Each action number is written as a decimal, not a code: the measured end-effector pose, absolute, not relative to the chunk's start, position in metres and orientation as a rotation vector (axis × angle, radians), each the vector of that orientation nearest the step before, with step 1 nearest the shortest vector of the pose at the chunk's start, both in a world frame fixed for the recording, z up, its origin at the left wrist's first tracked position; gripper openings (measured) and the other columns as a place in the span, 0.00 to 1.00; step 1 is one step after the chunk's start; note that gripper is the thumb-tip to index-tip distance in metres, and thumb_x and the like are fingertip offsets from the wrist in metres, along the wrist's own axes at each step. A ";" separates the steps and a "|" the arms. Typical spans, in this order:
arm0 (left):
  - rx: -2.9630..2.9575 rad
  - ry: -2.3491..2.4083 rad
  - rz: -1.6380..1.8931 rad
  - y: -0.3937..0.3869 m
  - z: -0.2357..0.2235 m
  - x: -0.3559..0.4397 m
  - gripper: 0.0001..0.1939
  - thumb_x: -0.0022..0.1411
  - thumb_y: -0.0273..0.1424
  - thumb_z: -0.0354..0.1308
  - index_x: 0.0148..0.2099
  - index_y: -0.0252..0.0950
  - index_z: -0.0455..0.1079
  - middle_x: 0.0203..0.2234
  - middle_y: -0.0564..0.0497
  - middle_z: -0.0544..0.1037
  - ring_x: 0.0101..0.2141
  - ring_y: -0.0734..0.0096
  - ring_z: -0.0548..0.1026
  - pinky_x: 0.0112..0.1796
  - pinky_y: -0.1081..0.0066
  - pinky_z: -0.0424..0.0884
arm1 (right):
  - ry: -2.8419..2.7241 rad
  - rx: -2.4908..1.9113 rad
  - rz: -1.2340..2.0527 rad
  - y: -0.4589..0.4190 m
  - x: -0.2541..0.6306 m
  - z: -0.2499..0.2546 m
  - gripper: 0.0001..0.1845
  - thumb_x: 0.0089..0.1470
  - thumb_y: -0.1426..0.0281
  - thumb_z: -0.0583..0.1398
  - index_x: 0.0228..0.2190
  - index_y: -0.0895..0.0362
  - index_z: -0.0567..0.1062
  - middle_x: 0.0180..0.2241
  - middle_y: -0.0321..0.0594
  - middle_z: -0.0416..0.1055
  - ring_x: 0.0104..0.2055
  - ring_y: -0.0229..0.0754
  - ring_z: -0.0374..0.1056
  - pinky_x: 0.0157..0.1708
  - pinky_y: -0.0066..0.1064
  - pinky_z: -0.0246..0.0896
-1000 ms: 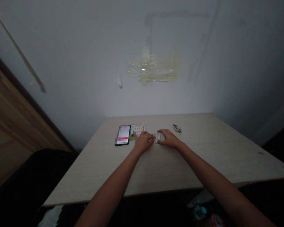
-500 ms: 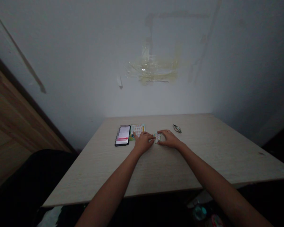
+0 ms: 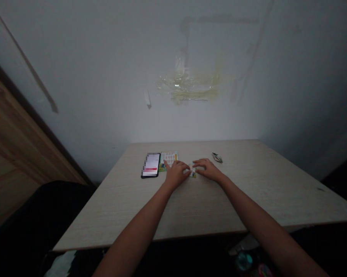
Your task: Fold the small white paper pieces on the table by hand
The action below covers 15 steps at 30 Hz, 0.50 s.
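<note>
Between my hands is a small printed piece of paper (image 3: 192,174), pale with green and yellow along its near edge. My left hand (image 3: 176,175) has its fingertips closed on the paper's left side, with the thumb side over a larger sheet. From the right, my right hand (image 3: 208,170) bends its fingers onto the same paper, thumb and fingertips at its edge. The larger printed sheet (image 3: 170,156), white and green with rows of small pictures, lies flat, its near part hidden by my left hand.
A phone (image 3: 150,165) with a lit screen lies left of the sheet. A small crumpled wrapper-like item (image 3: 217,157) rests at the back right of the wooden table (image 3: 202,207). The wall (image 3: 104,77) with old tape rises behind. Below the front edge stands a bottle (image 3: 244,261).
The small paper between my hands has turned or folded, showing green and yellow at its near edge. My right fingers have drawn in closer over it. The view shifts slightly.
</note>
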<state>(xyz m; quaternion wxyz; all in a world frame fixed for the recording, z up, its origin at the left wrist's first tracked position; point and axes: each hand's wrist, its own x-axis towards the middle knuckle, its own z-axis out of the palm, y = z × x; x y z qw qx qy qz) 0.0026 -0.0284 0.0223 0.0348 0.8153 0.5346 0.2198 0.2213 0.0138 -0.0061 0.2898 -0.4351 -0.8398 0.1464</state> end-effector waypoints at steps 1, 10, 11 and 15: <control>2.506 1.638 0.682 -0.028 0.022 0.002 0.11 0.63 0.43 0.57 0.44 0.49 0.77 0.48 0.52 0.79 0.56 0.54 0.67 0.57 0.26 0.28 | -2.241 -1.164 0.387 0.014 0.221 -0.006 0.15 0.52 0.68 0.64 0.43 0.47 0.80 0.52 0.37 0.74 0.57 0.47 0.66 0.60 0.45 0.55; 2.473 1.624 0.663 -0.027 0.021 0.001 0.13 0.63 0.46 0.58 0.48 0.53 0.76 0.49 0.53 0.78 0.56 0.52 0.66 0.56 0.25 0.27 | -2.250 -1.110 0.375 0.015 0.223 -0.007 0.10 0.56 0.65 0.61 0.39 0.47 0.82 0.51 0.39 0.75 0.55 0.46 0.67 0.59 0.43 0.57; 2.475 1.622 0.662 -0.027 0.021 0.001 0.13 0.63 0.46 0.57 0.48 0.53 0.76 0.49 0.53 0.78 0.56 0.52 0.66 0.56 0.24 0.27 | -2.253 -1.111 0.372 0.015 0.223 -0.007 0.10 0.57 0.65 0.62 0.39 0.47 0.82 0.51 0.39 0.75 0.55 0.46 0.67 0.59 0.43 0.57; 2.476 1.621 0.647 -0.026 0.020 0.001 0.13 0.63 0.46 0.57 0.48 0.54 0.77 0.50 0.53 0.78 0.56 0.51 0.65 0.56 0.25 0.27 | -2.262 -1.130 0.344 0.014 0.223 -0.008 0.10 0.56 0.63 0.63 0.39 0.47 0.83 0.54 0.41 0.73 0.57 0.48 0.65 0.60 0.44 0.56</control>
